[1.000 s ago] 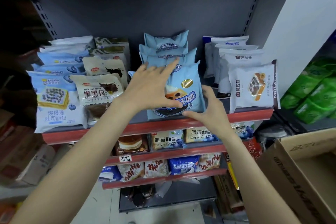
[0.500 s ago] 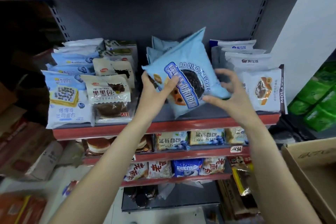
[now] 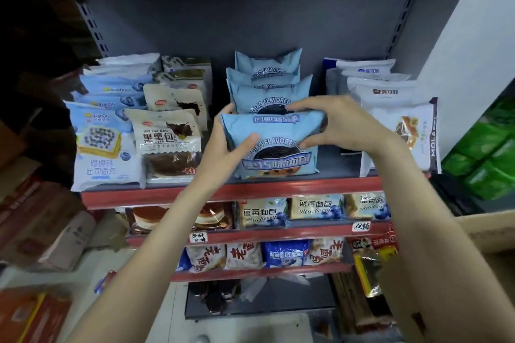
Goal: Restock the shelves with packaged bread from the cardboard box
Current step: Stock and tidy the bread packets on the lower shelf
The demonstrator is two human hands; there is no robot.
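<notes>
A pale-blue plastic bread packet (image 3: pixel 274 145) is gripped by the left hand (image 3: pixel 225 147) and right hand (image 3: pixel 338 122), matching packets (image 3: pixel 267 83) stacked just behind the fingers.

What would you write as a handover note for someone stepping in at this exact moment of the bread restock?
Left hand: grips the left end of the front light-blue bread pack, thumb on its face.
Right hand: fingers curled over the pack's top right corner.
The pack stands at the front of the light-blue row on the grey shelf, its base on the shelf and its top folded forward.
Cardboard box: at the right edge, contents not visible.
Done: pack is on the shelf in its row.
Left: straighten it, let go, fetch the next pack from the box.
</notes>
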